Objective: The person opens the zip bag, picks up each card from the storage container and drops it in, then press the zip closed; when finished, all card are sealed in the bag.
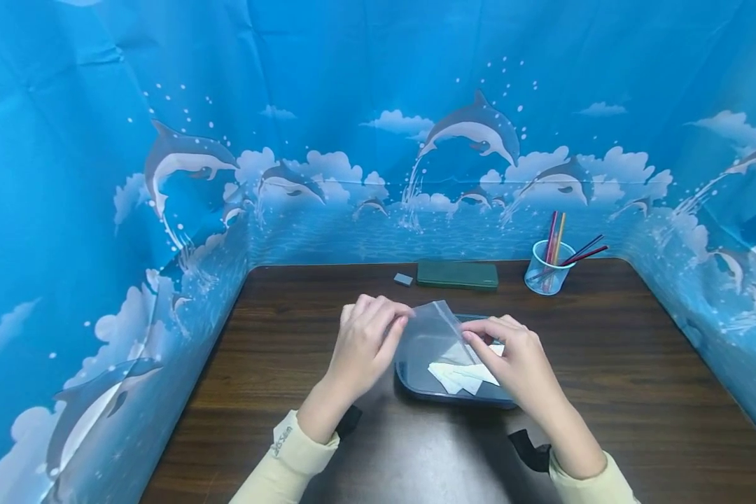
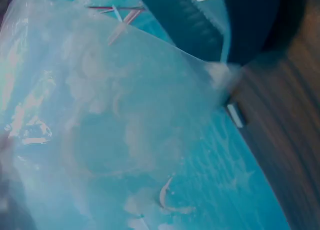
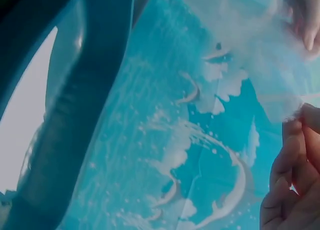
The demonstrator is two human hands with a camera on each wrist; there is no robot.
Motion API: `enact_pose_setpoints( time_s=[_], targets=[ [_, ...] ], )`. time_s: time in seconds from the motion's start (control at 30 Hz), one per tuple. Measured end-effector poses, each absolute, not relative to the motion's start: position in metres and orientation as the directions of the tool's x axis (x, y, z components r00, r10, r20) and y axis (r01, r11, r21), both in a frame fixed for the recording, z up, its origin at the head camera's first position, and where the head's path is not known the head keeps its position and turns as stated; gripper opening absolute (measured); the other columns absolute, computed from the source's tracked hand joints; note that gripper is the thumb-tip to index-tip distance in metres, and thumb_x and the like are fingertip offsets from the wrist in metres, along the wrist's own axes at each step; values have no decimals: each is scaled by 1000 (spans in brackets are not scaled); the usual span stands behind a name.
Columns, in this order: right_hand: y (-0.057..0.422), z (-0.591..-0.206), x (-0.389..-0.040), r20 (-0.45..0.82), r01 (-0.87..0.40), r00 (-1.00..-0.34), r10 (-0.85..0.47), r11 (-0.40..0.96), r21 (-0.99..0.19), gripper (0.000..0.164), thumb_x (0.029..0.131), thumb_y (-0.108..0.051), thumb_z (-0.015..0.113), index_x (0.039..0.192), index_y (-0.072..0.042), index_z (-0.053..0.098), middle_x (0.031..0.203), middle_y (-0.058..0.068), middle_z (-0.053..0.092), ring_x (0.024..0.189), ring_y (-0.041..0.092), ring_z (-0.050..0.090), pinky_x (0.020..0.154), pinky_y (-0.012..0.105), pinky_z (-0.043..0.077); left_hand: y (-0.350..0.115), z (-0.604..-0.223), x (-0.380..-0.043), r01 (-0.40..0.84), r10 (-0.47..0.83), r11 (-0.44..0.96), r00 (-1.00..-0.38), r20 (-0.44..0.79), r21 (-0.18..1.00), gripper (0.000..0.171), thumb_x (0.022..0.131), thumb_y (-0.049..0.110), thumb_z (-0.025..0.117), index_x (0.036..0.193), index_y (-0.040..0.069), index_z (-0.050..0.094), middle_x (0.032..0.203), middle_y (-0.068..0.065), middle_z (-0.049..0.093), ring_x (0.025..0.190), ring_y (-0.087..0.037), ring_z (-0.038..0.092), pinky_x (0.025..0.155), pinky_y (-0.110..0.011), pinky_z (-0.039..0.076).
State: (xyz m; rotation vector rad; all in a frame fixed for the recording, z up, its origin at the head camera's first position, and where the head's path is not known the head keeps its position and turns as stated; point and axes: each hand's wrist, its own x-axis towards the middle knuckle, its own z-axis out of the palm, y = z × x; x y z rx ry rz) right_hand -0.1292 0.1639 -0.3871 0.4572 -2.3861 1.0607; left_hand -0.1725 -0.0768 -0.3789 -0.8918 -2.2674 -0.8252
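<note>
A clear plastic zip bag is stretched between my two hands, above a dark tray. My left hand pinches its left edge between thumb and forefinger. On the other side my right hand pinches the bag's right edge near the strip along its top. Several white paper pieces lie in the tray below, partly seen through the film. In the left wrist view the bag fills much of the picture. The right wrist view shows the right fingertips at a corner of the bag.
Behind the tray lie a green case and a small grey eraser-like block. A light blue mesh cup with several pencils stands at the back right. A blue dolphin-print curtain surrounds the dark wooden table.
</note>
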Motion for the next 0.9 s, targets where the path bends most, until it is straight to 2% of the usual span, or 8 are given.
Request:
enact_pose_setpoints(
  time_s=[0.1,0.17,0.27,0.4,0.5,0.6,0.73,0.9],
  targets=[
    [162,-390,-131,542,-465,-836,-88,640,-612,17,82,-15,78,98,-18,76,85,-14,68,73,7,52,47,21,44,-71,-375,-173,692,295,629,-635,714,354,35,93,31,61,125,17,57,115,0,56,104,-20,47,84,-41,37],
    [159,-392,-132,550,-451,-834,-50,635,-627,16,82,-15,78,97,-17,76,81,-14,66,71,7,51,48,21,43,-66,-374,-171,662,218,632,-651,727,403,41,90,31,65,127,15,54,118,-3,52,107,-20,45,87,-41,37],
    [153,-393,-133,566,-431,-824,33,613,-662,15,82,-14,78,97,-16,76,76,-14,62,68,9,50,47,20,40,-58,-377,-162,643,141,598,-671,728,477,32,89,27,66,117,14,57,112,-3,49,103,-20,44,83,-38,38],
    [146,-393,-132,599,-442,-791,126,558,-702,13,83,-13,76,96,-15,76,75,-12,63,68,11,50,48,20,40,-46,-384,-149,651,168,533,-708,686,540,20,89,25,67,105,15,60,95,0,49,90,-18,43,73,-31,39],
    [141,-391,-131,634,-481,-758,152,527,-701,11,85,-12,75,95,-14,76,77,-10,65,69,11,50,49,22,40,-38,-388,-141,643,230,460,-752,617,612,20,91,25,66,107,15,62,89,4,53,85,-14,44,69,-27,41],
    [135,-391,-130,661,-510,-735,154,517,-688,11,85,-12,75,95,-14,76,77,-9,66,69,12,50,52,23,39,-33,-390,-138,598,240,411,-799,551,688,22,92,27,65,111,17,62,95,9,60,89,-10,46,70,-27,45],
    [130,-394,-128,674,-520,-724,148,525,-674,9,84,-12,76,93,-14,76,75,-11,64,69,11,49,56,22,39,-31,-389,-135,534,204,386,-844,495,752,25,94,34,63,115,21,63,106,14,63,97,-12,47,71,-31,48],
    [126,-395,-127,673,-522,-727,136,528,-670,10,81,-14,79,91,-16,77,76,-12,64,70,9,50,57,22,40,-31,-387,-135,501,175,349,-865,470,792,30,95,40,59,118,22,65,105,17,66,97,-12,48,73,-33,48]
  ],
)
